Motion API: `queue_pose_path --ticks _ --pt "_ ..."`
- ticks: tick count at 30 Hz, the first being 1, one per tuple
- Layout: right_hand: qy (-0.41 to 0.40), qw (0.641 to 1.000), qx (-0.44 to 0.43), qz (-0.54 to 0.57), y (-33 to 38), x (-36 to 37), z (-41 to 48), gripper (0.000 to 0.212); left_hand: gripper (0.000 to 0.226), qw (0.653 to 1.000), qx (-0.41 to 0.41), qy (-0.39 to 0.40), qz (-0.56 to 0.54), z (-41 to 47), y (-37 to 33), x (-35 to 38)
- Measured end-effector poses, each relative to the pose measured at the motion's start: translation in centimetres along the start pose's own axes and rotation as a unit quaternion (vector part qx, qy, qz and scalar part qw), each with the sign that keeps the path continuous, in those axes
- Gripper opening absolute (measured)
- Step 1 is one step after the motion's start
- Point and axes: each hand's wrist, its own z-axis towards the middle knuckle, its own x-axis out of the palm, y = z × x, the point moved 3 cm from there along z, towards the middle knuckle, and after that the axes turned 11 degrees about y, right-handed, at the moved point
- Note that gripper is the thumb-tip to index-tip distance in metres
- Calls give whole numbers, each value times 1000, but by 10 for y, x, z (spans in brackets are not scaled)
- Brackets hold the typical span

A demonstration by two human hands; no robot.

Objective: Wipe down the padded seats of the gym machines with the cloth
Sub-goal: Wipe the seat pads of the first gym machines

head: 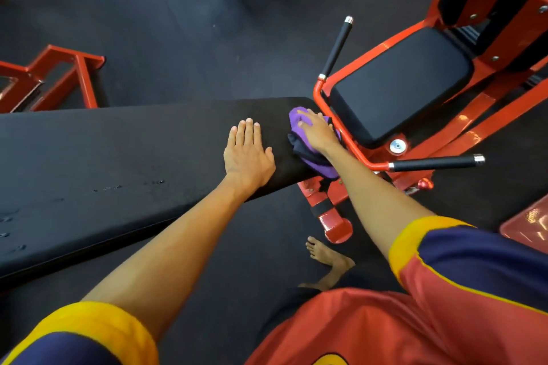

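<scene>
A long black padded bench [118,163] runs from the left edge to the middle of the view. At its right end lies a purple cloth [296,120] with a dark fold, partly hanging over the bench's edge. My right hand [315,130] presses down on the cloth, fingers spread over it. My left hand [247,151] lies flat on the pad just left of the cloth, fingers straight and together. A second black padded seat [400,83] sits on a red machine frame to the right.
The red frame [347,142] with two black-grip handles [336,47] [436,161] stands right beside the bench end. More red frames [59,77] stand at the left and top. A bare foot [326,255] rests on the dark rubber floor below the bench. Droplets dot the pad's left part.
</scene>
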Motion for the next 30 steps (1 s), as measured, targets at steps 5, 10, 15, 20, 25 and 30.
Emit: queue_pose_path --ticks 5,10,15,20,25,30 --pt "61 992 -109 -4 47 21 -8 50 67 1000 -22 -10 -10 2 7 -3" --pt "92 976 -197 -32 4 18 -41 53 68 999 -35 -11 -23 7 8 -9" --pt "51 995 -67 -43 11 -11 45 51 68 998 -51 -15 -20 21 20 -21" --pt "66 985 -153 -45 76 12 35 56 66 998 -62 -15 -5 41 36 -28" --pt "70 962 -241 -107 28 15 1 59 68 997 -67 -27 13 48 35 -24" --pt "37 993 -72 -83 25 -17 74 48 68 997 -73 -39 8 52 33 -21"
